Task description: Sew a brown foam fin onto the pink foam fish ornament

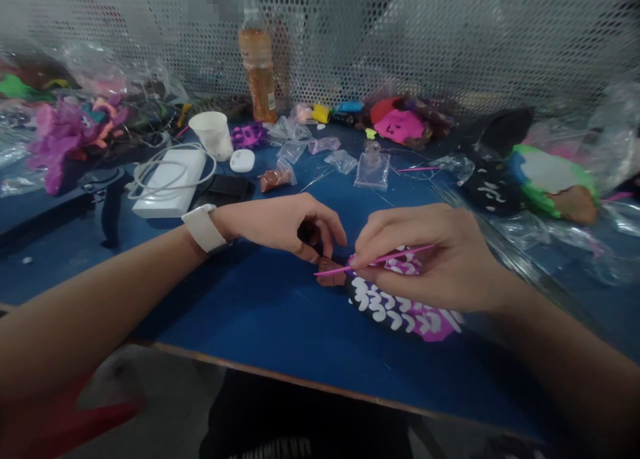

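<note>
A thin pink modelling stick (334,271) is pinched between thumb and fingers of my right hand (430,252). Its tip lies across a small brown clay piece (327,280), which shows thin lines pressed into its surface. Curled round the far edge of that brown piece, the fingertips of my left hand (295,229) press on it; a white band circles the left wrist. Joined to or touching the brown piece is a black and purple clay shape (395,305) covered with white curved scales, partly hidden under my right hand.
Behind my hands are a white box with a coiled cable (173,182), a paper cup (213,135), a drink bottle (259,72) and bagged brown clay (277,177). Colourful clay (400,124) lies along the mesh partition (400,39). The blue table's front edge (280,373) is near me.
</note>
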`<state>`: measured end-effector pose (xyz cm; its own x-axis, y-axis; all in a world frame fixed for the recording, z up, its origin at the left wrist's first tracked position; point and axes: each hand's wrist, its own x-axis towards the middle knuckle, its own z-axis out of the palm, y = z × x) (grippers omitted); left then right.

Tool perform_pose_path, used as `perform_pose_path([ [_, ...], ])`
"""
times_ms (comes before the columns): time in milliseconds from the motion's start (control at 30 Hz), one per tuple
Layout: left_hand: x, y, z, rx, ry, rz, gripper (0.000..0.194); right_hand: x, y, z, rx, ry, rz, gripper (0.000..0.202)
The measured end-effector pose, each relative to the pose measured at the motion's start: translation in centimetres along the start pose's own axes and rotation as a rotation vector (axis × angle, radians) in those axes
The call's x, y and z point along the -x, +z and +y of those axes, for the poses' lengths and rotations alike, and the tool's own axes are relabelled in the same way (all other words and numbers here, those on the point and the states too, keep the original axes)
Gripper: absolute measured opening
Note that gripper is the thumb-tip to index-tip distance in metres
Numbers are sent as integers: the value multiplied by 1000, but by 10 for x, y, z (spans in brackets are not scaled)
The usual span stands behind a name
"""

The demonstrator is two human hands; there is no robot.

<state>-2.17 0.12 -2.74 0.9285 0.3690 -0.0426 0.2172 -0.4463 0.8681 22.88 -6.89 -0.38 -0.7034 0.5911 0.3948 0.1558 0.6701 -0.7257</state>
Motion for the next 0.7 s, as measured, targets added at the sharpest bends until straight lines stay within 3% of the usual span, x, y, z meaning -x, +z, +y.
perform_pose_path([
  [333,0,0,0,2,36,12,36,-1,4,1,188,41,-89,18],
  [700,0,0,1,-11,40,5,36,-1,0,4,204,32,-151,21],
])
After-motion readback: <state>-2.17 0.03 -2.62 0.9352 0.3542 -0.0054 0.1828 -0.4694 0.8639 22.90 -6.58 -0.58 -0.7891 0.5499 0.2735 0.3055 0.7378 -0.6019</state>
